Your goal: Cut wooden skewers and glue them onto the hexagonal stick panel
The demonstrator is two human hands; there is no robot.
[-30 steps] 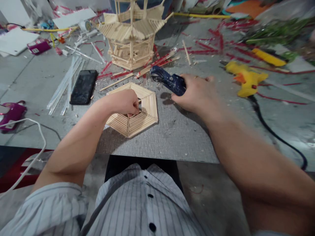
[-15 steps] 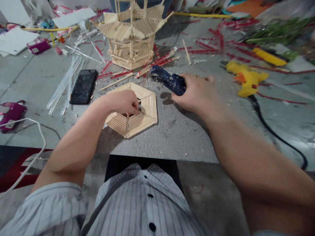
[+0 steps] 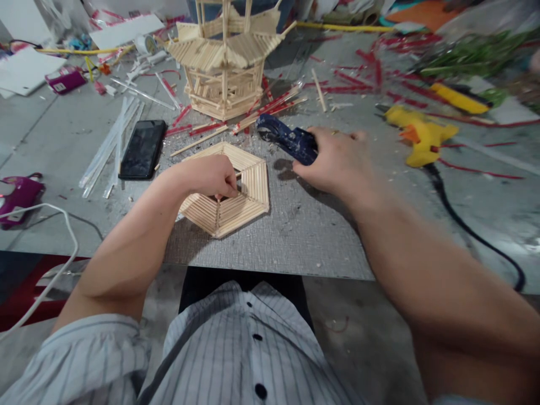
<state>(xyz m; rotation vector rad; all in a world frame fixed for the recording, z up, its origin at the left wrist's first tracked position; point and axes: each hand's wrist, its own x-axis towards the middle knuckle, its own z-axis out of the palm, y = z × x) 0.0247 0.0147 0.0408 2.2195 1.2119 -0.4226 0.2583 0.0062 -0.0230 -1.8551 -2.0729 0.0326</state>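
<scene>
My left hand [image 3: 217, 177] is closed, its fingertips pinched down over the central opening of a hexagonal panel [image 3: 255, 183] made of pale wooden sticks. Whatever those fingers grip is hidden beneath them. The panel lies flat near the table's front edge. To its right, my right hand [image 3: 337, 160] is wrapped round a dark blue cutter [image 3: 289, 138], whose scuffed, curved head points left toward the panel. Behind both stands a tiered stick pagoda model [image 3: 225, 70]. A loose stick [image 3: 200, 140] lies between the model and the panel.
A black phone [image 3: 143, 149] and clear glue sticks [image 3: 107, 149] lie on the left. At right are a yellow glue gun [image 3: 419, 135] with a black cord and a yellow utility knife [image 3: 459, 98]. Red-and-clear plastic scraps [image 3: 352, 87] litter the grey table [image 3: 291, 242].
Both hands keep nearly the same place, and the panel and the cutter have not visibly moved. Only a very slight shift of the whole view shows.
</scene>
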